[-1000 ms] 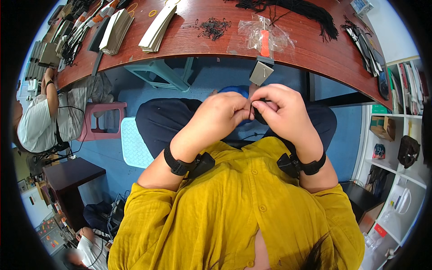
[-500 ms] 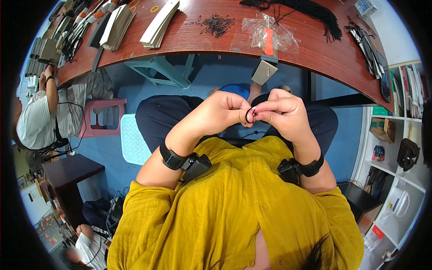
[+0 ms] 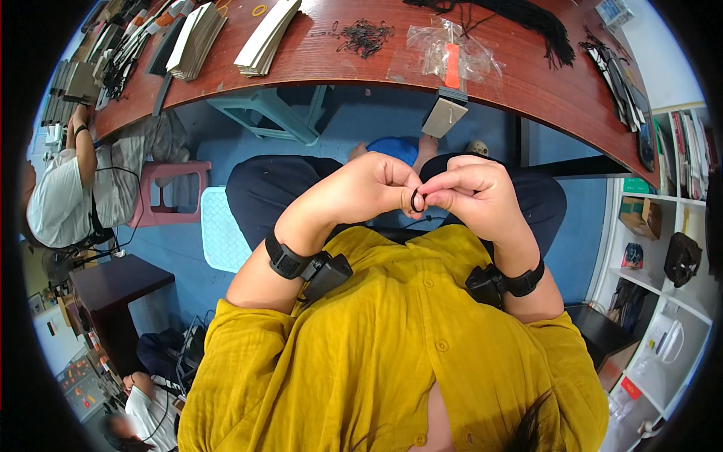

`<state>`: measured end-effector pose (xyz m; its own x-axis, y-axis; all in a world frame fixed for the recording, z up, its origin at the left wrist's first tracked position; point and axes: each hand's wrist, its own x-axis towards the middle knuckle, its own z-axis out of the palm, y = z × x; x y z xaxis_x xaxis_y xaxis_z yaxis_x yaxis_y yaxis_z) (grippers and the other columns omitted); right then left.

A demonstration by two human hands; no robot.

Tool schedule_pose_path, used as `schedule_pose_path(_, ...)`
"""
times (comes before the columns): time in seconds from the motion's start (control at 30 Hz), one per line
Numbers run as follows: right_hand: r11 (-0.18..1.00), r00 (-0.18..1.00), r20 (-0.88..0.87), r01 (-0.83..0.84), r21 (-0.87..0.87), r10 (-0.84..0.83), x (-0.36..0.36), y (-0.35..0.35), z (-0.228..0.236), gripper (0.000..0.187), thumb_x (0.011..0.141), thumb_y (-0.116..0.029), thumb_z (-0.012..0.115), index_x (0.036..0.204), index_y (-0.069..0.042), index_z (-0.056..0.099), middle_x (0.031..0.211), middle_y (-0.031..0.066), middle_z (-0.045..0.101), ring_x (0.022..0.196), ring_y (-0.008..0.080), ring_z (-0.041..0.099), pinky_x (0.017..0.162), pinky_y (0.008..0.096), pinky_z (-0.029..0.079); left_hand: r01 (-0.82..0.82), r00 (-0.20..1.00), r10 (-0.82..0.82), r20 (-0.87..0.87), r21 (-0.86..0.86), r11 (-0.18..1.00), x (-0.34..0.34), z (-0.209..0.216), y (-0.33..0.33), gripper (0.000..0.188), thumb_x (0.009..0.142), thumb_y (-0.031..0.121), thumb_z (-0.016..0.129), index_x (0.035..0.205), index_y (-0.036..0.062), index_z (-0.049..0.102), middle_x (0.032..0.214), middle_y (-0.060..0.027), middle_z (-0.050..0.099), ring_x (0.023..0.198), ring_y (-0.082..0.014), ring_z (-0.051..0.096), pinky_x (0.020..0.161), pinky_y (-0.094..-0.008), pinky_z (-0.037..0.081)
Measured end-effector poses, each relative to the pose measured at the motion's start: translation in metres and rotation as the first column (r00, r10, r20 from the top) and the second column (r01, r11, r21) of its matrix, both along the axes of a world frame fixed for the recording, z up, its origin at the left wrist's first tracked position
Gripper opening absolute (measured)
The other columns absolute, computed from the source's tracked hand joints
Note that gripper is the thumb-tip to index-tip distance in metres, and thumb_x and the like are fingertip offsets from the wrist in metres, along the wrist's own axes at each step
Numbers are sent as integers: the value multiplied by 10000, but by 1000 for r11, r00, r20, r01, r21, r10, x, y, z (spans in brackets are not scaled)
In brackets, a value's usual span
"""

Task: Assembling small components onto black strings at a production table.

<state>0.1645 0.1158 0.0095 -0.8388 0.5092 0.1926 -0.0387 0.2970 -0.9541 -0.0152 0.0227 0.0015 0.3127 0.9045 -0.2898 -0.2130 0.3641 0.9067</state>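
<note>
My left hand (image 3: 370, 184) and my right hand (image 3: 476, 187) meet above my lap, their fingertips almost touching. A thin black cord (image 3: 413, 200) curves in a small loop at the left fingertips. Both hands are closed in a pinch on this cord, and its ends are hidden by the fingers. Beyond the hands, a grey tag (image 3: 444, 115) hangs at the table's front edge below an orange strip (image 3: 452, 66).
On the reddish table (image 3: 331, 68) lie a pile of small black pieces (image 3: 364, 38), stacks of pale cards (image 3: 267, 38), clear plastic (image 3: 482, 64) and a bundle of black cords (image 3: 527, 19). Stools (image 3: 226, 230) stand at left, near a seated person (image 3: 60, 196). White shelves (image 3: 670, 294) stand right.
The fingertips have drawn slightly closer together, and less of the black cord shows between them. My arms have barely moved.
</note>
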Motion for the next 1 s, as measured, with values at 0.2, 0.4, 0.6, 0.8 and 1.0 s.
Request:
schedule_pose_path(0.2,999,994,106,-31,20,28,2,-4,2,62,732,-21,664,793,-28,655,603,-6,483,547,56,410,505,203,336,36,999,-36,14,-7,999,1,2,-2,137,850,112,599,853,-24,614,768,-35,636,734,-86,593,706,-219,480)
schedule_pose_path(0.4,695,990,-38,66,-716,-133,-7,-14,-16,12,812,-20,598,813,-10,604,718,-54,535,606,6,448,527,174,352,-143,986,142,84,7,990,8,-2,-3,78,837,78,608,842,18,559,760,12,592,699,-59,561,651,-196,454)
schedule_pose_path(0.6,982,970,216,70,174,-108,1,-6,5,64,736,-66,655,798,-62,637,532,15,526,519,84,540,471,264,397,-213,923,230,-308,88,973,8,5,-6,74,797,57,632,803,24,566,739,35,561,667,-22,510,606,-167,423)
schedule_pose_path(0.8,841,987,53,98,532,-148,0,-4,8,63,707,-109,658,756,-86,627,600,81,559,539,244,554,492,317,437,-239,940,219,-261,-46,970,8,5,-7,106,812,84,648,865,6,601,764,20,592,666,-27,513,591,-172,419)
schedule_pose_path(1.0,724,988,79,41,689,-132,1,-2,8,85,720,-132,650,772,-72,620,620,89,552,573,265,562,516,331,452,-276,921,260,-290,-14,961,13,2,-7,111,831,100,630,883,7,600,771,25,589,666,-25,503,591,-170,409)
